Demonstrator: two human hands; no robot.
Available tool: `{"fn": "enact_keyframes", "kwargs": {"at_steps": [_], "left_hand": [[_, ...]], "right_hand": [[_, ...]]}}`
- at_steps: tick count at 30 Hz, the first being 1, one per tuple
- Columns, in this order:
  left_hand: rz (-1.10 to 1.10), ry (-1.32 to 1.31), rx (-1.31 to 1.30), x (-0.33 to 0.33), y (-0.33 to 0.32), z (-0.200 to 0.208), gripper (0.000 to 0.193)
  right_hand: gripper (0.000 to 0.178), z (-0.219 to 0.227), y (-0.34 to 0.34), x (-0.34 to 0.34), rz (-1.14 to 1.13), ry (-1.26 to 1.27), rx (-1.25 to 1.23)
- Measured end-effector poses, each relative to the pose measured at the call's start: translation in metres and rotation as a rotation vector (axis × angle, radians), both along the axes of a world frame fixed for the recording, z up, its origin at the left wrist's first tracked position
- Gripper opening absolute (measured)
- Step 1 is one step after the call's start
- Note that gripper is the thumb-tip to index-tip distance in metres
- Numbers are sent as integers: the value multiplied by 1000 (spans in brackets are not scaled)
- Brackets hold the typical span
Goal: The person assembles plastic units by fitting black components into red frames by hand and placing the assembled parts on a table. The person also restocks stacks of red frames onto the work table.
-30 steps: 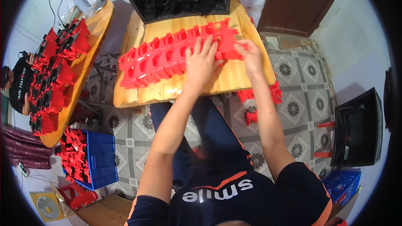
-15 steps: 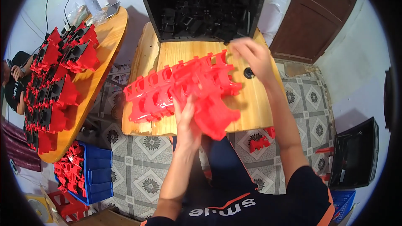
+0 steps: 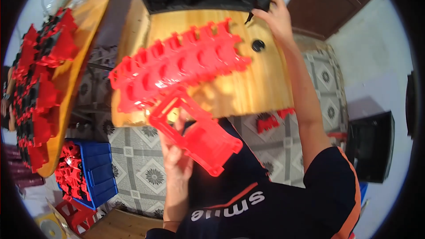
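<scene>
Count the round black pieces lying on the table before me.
1: the round black piece right of the red rows, lower in the picture than the right hand. More could hide behind the rows.

R hand (image 3: 279, 20), now w/ blk part (image 3: 262, 4); frame (image 3: 210, 144) closer

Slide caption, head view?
Left hand holds a red rectangular plastic frame, right hand a black narrow-tipped piece, at a yellowish wooden table.

Pale walls (image 3: 367, 64) edge a grey tiled floor (image 3: 154, 176) patterned with dark flowers; a brown door (image 3: 334, 0) stands upper right, a wooden table (image 3: 90, 23) left, a red stool (image 3: 79, 216) lower left
</scene>
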State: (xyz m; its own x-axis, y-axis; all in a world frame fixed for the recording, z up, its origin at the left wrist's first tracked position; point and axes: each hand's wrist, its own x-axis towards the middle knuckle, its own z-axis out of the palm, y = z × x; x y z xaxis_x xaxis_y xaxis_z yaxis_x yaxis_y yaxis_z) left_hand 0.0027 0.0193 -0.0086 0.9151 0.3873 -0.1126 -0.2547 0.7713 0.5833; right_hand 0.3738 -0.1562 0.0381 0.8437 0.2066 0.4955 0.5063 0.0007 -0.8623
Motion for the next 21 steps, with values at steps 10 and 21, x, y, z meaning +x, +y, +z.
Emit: {"fn": "enact_keyframes", "kwargs": {"at_steps": [10, 21], "left_hand": [[-83, 2, 104, 4, -29, -11, 85], [-174, 19, 89, -12, -27, -8, 81]], "right_hand": [[45, -73, -124, -179, -737, -495, -1100], [32, -49, -97, -91, 316, -393, -1014]]}}
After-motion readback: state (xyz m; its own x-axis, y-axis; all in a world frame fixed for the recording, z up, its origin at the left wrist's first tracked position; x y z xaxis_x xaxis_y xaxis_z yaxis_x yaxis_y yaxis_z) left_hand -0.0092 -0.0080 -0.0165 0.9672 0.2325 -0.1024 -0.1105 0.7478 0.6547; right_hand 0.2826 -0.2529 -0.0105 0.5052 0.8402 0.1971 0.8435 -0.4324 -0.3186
